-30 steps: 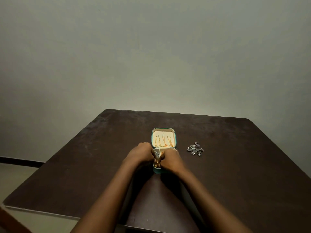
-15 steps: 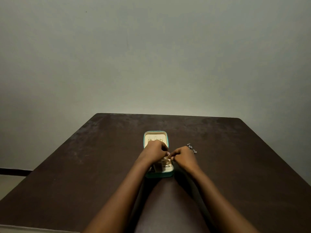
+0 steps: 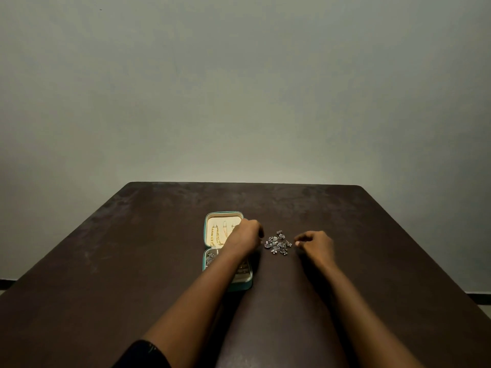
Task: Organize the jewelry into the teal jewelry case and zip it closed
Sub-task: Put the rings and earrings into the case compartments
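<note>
The teal jewelry case [image 3: 207, 229] lies open on the dark table, its cream lid section holding gold chains [image 3: 216, 236]. Its near half holds small silver pieces, partly hidden under my left forearm. A heap of silver jewelry [image 3: 279, 243] lies on the table just right of the case. My left hand [image 3: 244, 237] reaches across the case, fingers curled at the heap's left edge; whether they hold a piece is hidden. My right hand [image 3: 316, 244] hovers at the heap's right side with fingers loosely curled, holding nothing visible.
The brown table [image 3: 132, 261] ends at a far edge close to a plain grey wall. A dark sleeve [image 3: 143, 354] shows at my left elbow near the bottom of the view.
Both hands have left the case's near half and moved right to the silver heap, one on each side. The heap is uncovered again.
</note>
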A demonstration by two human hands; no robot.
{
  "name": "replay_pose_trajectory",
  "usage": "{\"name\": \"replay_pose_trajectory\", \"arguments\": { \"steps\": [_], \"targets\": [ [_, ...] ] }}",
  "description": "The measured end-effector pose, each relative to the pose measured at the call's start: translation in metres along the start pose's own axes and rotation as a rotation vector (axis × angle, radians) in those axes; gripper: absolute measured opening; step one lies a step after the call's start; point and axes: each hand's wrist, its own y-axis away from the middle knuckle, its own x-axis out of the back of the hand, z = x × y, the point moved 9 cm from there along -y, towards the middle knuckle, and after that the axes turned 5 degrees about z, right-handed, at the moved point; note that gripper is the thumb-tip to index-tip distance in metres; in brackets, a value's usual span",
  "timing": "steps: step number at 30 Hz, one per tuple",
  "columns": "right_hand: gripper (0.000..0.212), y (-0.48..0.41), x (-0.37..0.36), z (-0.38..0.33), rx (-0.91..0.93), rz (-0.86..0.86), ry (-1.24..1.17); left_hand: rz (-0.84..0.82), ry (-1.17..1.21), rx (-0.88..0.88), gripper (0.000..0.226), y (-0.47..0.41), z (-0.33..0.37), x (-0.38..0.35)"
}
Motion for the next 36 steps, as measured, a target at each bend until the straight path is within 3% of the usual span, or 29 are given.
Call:
{"name": "replay_pose_trajectory", "arguments": {
  "steps": [4, 10, 19, 25, 31, 36],
  "targets": [
    [0.016, -0.002, -0.008, -0.007, 0.050, -0.002, -0.012, -0.066, -0.042, -0.050, 0.036, -0.006, 0.012, -0.012],
    [0.023, -0.005, -0.025, -0.023, 0.197, -0.031, 0.121, -0.060, -0.183, -0.116, 0.025, -0.008, 0.021, -0.012],
    [0.018, -0.015, -0.033, -0.016, 0.174, -0.009, 0.116, 0.000, -0.128, -0.119, 0.025, -0.012, 0.010, 0.001],
    [0.005, -0.019, -0.026, -0.006, 0.119, 0.052, -0.138, -0.066, -0.094, -0.220, 0.029, -0.010, 0.020, -0.005],
    [0.028, -0.019, -0.030, 0.005, 0.048, 0.025, -0.496, -0.081, -0.153, -0.257, 0.031, -0.010, 0.027, -0.015],
    [0.025, -0.019, -0.025, 0.014, -0.055, 0.028, -0.785, -0.095, -0.188, -0.230, 0.026, -0.011, 0.020, -0.015]
  ]
}}
